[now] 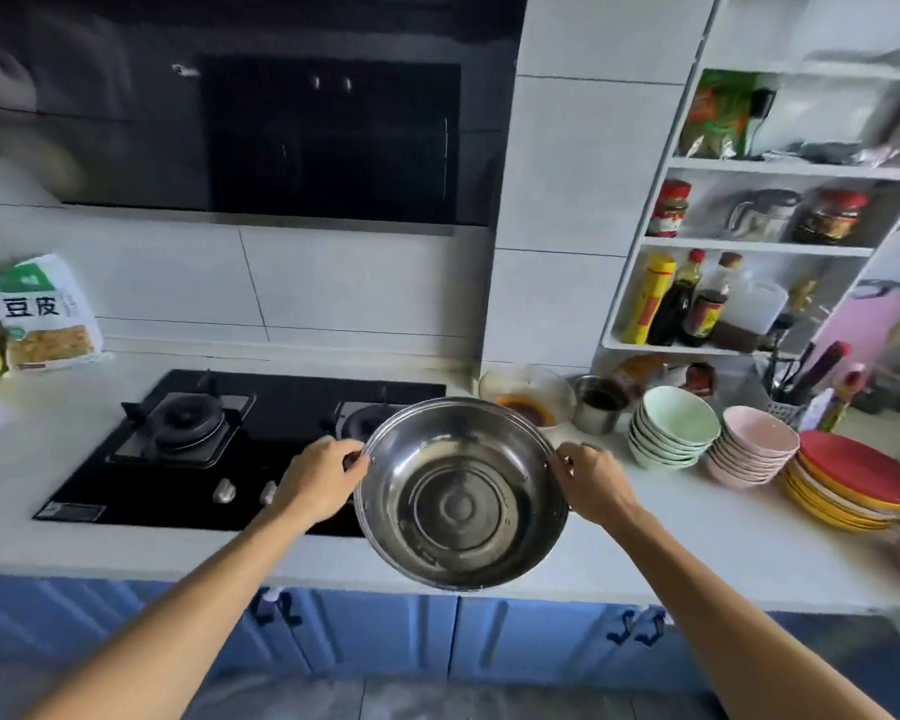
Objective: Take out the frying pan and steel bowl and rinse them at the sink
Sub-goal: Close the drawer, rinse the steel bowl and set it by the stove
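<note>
A large steel bowl (461,498) with two small side handles hangs in the air over the counter's front edge, tilted so its empty inside faces me. My left hand (323,483) grips its left handle and my right hand (591,483) grips its right handle. The bowl covers part of the right burner of the black gas hob (178,459). No frying pan and no sink are in view.
The white counter (697,532) carries stacks of green bowls (671,428), pink bowls (754,452) and red and yellow plates (853,483) at the right. A sauce bowl (526,394) and steel cup (598,405) stand behind. Blue cabinet doors (385,631) lie below, shelves of bottles at upper right.
</note>
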A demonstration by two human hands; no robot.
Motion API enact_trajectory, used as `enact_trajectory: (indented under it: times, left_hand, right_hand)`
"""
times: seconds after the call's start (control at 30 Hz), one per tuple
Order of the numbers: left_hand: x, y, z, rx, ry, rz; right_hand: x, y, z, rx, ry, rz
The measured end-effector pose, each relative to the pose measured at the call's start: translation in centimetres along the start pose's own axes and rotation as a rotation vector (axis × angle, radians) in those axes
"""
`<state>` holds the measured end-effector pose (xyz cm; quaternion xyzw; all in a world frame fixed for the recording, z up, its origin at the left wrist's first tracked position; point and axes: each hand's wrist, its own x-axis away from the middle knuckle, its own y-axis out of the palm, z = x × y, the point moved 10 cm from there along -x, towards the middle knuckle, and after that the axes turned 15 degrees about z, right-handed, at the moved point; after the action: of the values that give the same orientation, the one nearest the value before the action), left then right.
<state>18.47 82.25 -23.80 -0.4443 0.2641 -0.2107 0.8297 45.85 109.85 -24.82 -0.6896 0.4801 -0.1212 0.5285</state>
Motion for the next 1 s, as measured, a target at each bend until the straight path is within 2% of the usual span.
enact_trajectory:
  times: [0.23,0.47,0.73,1.0]
  left_hand:
    - [-7.5,13.1,5.3,0.029,0.118,-0.060]
    - [-9.8,25.0,4.5,0.034,0.211,-0.151]
    - [-8.5,30.7,2.9,0.024,0.214,-0.199]
    - [-8.1,31.8,1.9,-0.039,0.190,-0.200]
  right_hand:
    - [-4.2,4.9,11.1,0.020,0.147,0.089]
    - [-3.3,11.7,17.7,0.146,0.186,0.090]
    - [-0.8,15.0,20.4,0.180,0.242,0.024]
    - [-0.2,16.0,20.8,0.153,0.297,0.049]
